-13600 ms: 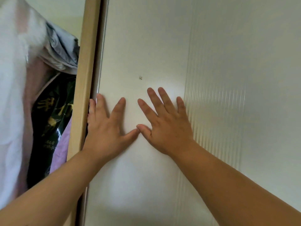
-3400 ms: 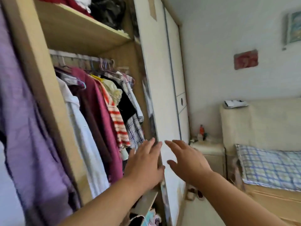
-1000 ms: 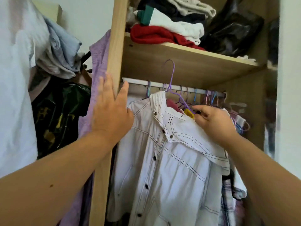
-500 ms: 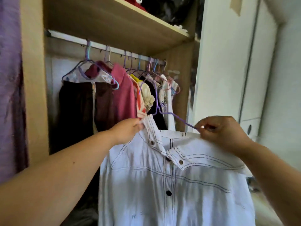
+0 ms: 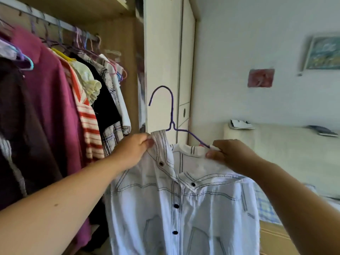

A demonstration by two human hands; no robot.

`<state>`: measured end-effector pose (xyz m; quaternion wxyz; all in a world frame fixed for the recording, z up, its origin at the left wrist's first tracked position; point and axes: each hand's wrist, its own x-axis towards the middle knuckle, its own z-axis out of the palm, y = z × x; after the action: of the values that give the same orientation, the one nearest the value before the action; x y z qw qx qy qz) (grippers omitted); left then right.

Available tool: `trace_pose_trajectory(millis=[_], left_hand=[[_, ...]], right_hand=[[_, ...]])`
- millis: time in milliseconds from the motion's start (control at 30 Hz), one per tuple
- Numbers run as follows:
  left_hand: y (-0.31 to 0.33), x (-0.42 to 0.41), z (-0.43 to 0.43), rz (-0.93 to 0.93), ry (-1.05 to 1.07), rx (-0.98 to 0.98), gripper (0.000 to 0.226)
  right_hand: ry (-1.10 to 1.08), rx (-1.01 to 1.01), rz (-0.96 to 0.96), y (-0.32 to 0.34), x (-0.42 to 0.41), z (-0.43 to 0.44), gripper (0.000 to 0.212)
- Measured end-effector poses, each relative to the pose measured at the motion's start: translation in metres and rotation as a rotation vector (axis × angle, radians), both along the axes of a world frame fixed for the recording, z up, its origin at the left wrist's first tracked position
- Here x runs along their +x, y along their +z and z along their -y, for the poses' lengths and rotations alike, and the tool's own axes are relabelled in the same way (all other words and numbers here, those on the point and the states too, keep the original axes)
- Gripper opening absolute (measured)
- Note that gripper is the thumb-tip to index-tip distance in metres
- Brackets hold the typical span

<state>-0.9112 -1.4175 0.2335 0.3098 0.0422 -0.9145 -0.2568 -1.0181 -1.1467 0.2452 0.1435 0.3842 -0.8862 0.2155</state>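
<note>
One white shirt (image 5: 184, 208) — dark stitching, buttons — on purple hanger (image 5: 172, 111), left hand (image 5: 132, 151), right hand (image 5: 233, 155) fingers pinching it.

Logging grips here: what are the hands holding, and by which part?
The white shirt on its purple hanger: the left hand pinches the collar, the right hand grips the shoulder fabric and the hanger's arm.

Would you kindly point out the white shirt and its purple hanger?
white shirt (image 5: 202, 208): head view, chest panel beside the buttons.
purple hanger (image 5: 172, 111): head view, upright stem below the hook.
</note>
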Motion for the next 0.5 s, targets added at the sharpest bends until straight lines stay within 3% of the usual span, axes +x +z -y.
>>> trace_pose_trajectory(millis=[100, 367, 500], left_hand=[[-0.013, 0.023, -0.010, 0.029, -0.144, -0.059, 0.029], [-0.074, 0.071, -0.029, 0.120, -0.496, -0.108, 0.025], [-0.096, 0.079, -0.063, 0.209, -0.685, -0.184, 0.030]], right_hand=[[-0.069, 0.010, 0.025, -0.023, 0.048, -0.007, 0.039], [-0.433, -0.229, 0.125, -0.100, 0.186, -0.071, 0.043], [-0.569, -0.326, 0.185, -0.123, 0.255, -0.117, 0.023]])
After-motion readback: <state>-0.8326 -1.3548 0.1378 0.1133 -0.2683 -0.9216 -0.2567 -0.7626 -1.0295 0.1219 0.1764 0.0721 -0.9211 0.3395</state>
